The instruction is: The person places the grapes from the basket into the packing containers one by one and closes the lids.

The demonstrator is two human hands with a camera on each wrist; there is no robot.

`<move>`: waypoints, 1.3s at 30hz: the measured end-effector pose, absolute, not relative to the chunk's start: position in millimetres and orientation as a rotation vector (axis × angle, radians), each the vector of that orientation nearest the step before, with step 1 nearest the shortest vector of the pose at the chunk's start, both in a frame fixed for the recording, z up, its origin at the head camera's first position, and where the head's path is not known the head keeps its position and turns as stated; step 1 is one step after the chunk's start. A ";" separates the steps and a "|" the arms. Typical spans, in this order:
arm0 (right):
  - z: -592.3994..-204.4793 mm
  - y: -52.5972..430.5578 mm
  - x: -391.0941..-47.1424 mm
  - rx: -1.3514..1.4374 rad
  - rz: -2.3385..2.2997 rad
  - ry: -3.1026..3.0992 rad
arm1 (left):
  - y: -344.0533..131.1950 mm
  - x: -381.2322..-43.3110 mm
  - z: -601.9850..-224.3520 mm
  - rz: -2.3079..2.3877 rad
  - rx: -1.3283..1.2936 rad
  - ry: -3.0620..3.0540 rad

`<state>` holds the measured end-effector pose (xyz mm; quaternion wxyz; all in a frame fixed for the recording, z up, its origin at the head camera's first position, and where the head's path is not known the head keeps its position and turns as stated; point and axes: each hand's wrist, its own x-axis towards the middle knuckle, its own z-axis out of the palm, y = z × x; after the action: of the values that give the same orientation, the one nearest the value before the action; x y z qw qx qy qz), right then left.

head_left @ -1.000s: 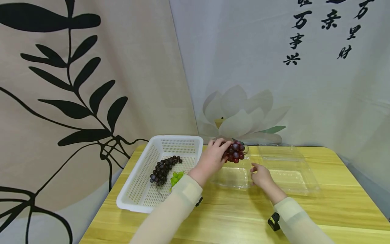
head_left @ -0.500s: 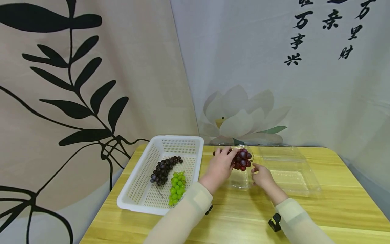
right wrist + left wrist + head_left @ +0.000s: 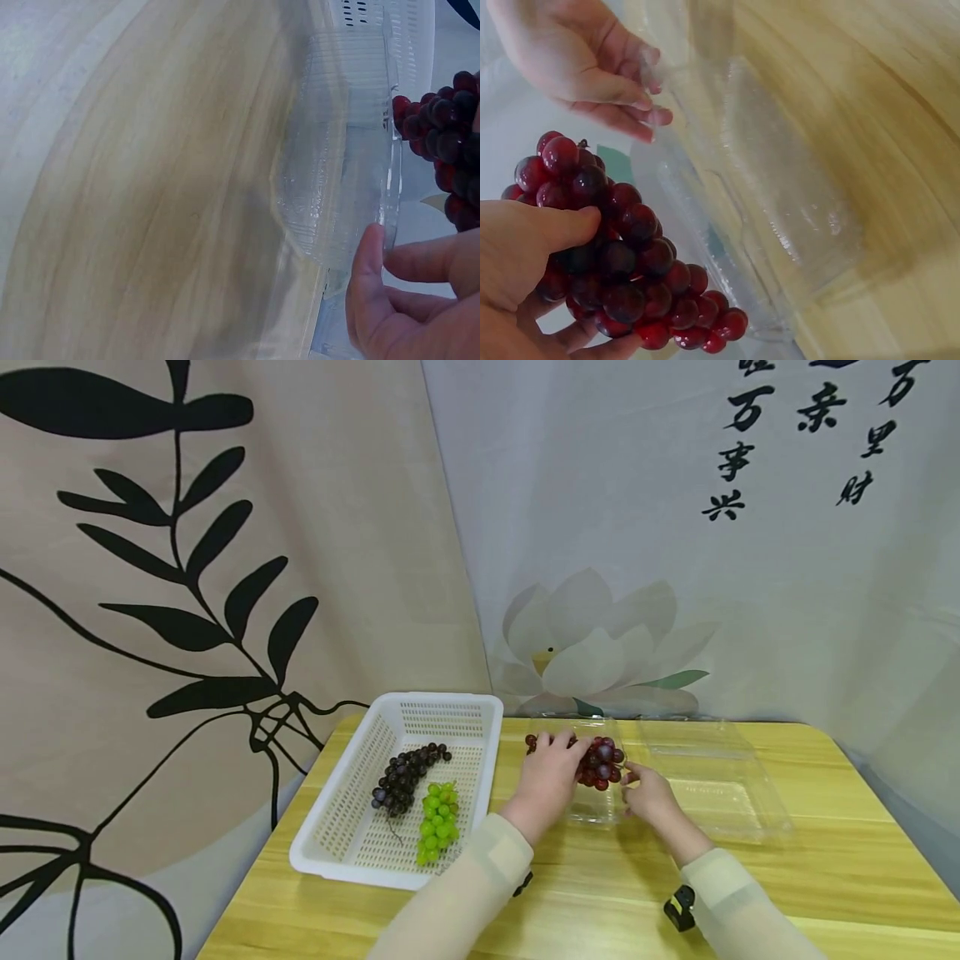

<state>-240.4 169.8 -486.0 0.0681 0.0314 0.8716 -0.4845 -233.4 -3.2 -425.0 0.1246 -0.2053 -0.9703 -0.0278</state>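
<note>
A bunch of dark red grapes [image 3: 622, 262] is held in my left hand [image 3: 550, 777], thumb on one side and fingers curled beneath, as the left wrist view shows. It hangs over the nearer of two clear plastic containers [image 3: 337, 150], its tip pointing toward the tray. My right hand [image 3: 651, 797] pinches the rim of that same container between thumb and fingers, at its right side. In the right wrist view the fingertips [image 3: 370, 236] lie on the thin plastic edge. Part of the bunch is hidden behind the left hand in the head view.
A white perforated basket [image 3: 322, 852] stands at the left, holding a bunch of black grapes [image 3: 405, 777] and a bunch of green grapes [image 3: 437, 827]. A second clear container [image 3: 708, 806] lies open on the wooden table [image 3: 847, 877] at the right. A printed curtain [image 3: 360, 568] hangs behind.
My left hand has moved right and slightly down with the red grapes, from beside the basket to over the container. The green grapes have come into full view. My right hand has stayed nearly still.
</note>
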 end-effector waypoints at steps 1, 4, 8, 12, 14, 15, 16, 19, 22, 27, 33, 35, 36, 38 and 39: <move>-486.5 170.3 -240.5 0.092 -1.459 2.622 | -2.7 -233.3 -426.2 -0.069 -0.598 -2.832; -487.3 171.6 -240.7 0.089 -1.454 2.626 | -2.0 -232.7 -430.5 -0.034 -0.599 -2.836; -486.2 173.5 -240.0 0.099 -1.460 2.619 | -0.9 -231.7 -436.6 0.022 -0.601 -2.845; -484.0 173.6 -239.0 0.099 -1.476 2.616 | 0.6 -230.4 -442.1 0.085 -0.591 -2.880; -483.3 173.0 -238.6 0.094 -1.480 2.614 | 1.3 -229.7 -444.9 0.107 -0.583 -2.899; -483.2 172.7 -238.5 0.094 -1.484 2.611 | 1.8 -229.2 -446.3 0.118 -0.578 -2.912; -483.1 172.5 -238.6 0.098 -1.486 2.607 | 2.4 -229.0 -447.9 0.121 -0.574 -2.921; -483.1 171.9 -239.0 0.106 -1.486 2.599 | 4.5 -228.1 -451.4 0.141 -0.559 -2.945; -483.6 171.5 -239.5 0.109 -1.477 2.601 | 6.2 -227.5 -453.7 0.146 -0.531 -2.967; -484.5 171.3 -240.2 0.106 -1.451 2.615 | 8.6 -226.9 -456.5 0.166 -0.480 -2.996; -482.6 171.0 -239.2 0.113 -1.452 2.607 | 11.8 -227.6 -463.5 0.203 -0.426 -3.006; -482.3 170.9 -239.3 0.114 -1.462 2.603 | 12.7 -228.2 -466.9 0.206 -0.418 -3.008; -482.1 170.8 -239.3 0.114 -1.465 2.602 | 13.0 -228.5 -468.4 0.208 -0.415 -3.010; -481.9 170.5 -239.5 0.116 -1.464 2.606 | 13.5 -229.1 -471.6 0.192 -0.409 -3.012; -481.8 170.4 -239.7 0.116 -1.465 2.605 | 13.6 -229.3 -473.1 0.187 -0.406 -3.013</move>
<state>-239.7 170.4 -481.8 0.0752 0.0387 0.8684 -0.4885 -229.3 13.6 -473.1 0.0478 -0.1330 -0.9881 0.0614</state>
